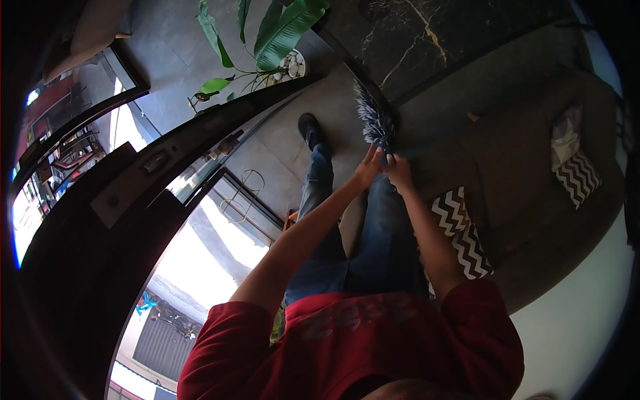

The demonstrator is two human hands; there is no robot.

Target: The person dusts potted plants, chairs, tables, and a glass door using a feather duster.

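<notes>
A fluffy grey duster (pixel 375 119) points away from me, its head close to the edge of the dark marbled table. My right hand (pixel 400 172) is closed round the base of the duster, in front of my legs. Beside it, my left hand (pixel 367 168) grips the same end, with a couple of fingers reaching along toward the fibres. Most of the handle is hidden by the hands and is dark against my jeans.
A brown sofa (pixel 513 153) with zigzag cushions (pixel 460 233) lies to the right. The dark marbled table (pixel 460 40) stands ahead. On the left are a dark door (pixel 100 220) and a potted plant (pixel 293 65) with white pebbles.
</notes>
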